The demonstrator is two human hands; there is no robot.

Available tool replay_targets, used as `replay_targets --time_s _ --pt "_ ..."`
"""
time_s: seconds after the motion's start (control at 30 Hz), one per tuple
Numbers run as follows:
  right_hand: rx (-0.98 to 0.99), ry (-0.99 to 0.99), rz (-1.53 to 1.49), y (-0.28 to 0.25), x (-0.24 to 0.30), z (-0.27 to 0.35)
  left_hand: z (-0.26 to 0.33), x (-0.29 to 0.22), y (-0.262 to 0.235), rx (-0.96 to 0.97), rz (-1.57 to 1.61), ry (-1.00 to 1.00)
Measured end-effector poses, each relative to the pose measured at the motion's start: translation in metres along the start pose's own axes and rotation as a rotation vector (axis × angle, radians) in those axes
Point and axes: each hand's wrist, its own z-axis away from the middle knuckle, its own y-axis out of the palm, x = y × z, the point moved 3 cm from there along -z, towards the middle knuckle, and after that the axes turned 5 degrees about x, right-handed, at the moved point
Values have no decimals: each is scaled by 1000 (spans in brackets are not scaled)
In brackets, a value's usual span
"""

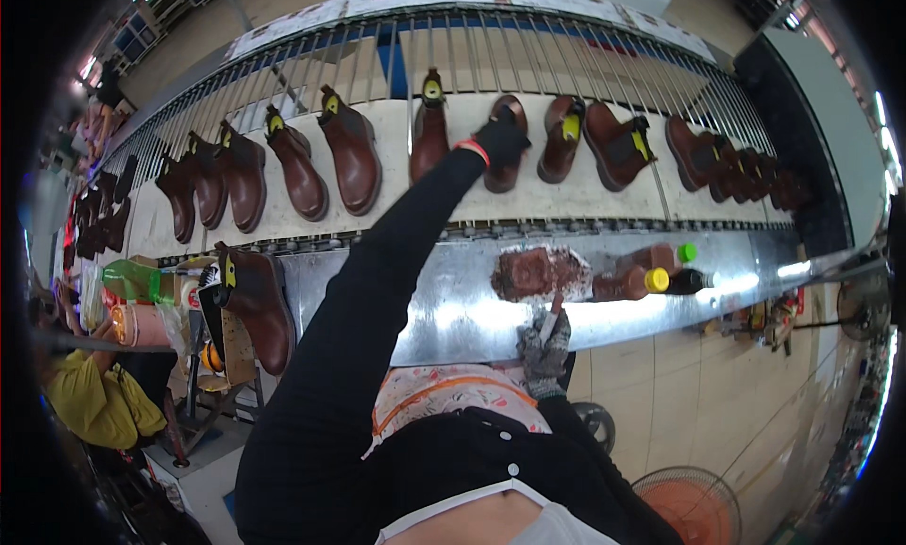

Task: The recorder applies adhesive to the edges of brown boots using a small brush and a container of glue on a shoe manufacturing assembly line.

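My left hand (503,137), in a black glove with a red band at the wrist, reaches out over the line and closes on a brown ankle boot (503,175). Its fingertips are partly hidden. Beside that boot stand a brown boot with a yellow-green pull tab (430,139) on the left and another brown boot (561,149) on the right. Close to my body, my right hand (545,349), in a grey knit glove, is closed round a slim brown-tipped stick (551,317), perhaps a brush. Just beyond it lies a reddish-brown stained tray (530,273) on the metal ledge.
More brown boots (351,158) line the conveyor (396,205) on both sides. One boot (257,309) stands at the ledge's left end. Bottles with yellow and green caps (642,279) lie right of the tray. A fan (687,507) is at lower right; another person (104,399) sits left.
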Motion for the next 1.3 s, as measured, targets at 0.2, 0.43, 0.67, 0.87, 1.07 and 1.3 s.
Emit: replay_targets --time_s 0.2,0.43,0.67,0.87,1.07,1.3 --pt "68 -25 -115 6 5 -2 19 -24 -9 -527 163 -28" --pt "99 129 -314 3 0 0 81 64 32 -817 489 -1305" --pt "203 6 2 2 -2 2 93 90 79 -391 721 -1210" --pt "162 81 4 9 8 4 104 92 78 -302 774 -1232" --pt "169 92 -99 23 23 3 183 53 68 -674 1289 -886" --pt "152 123 -214 16 7 7 319 -51 14 -732 1150 -923"
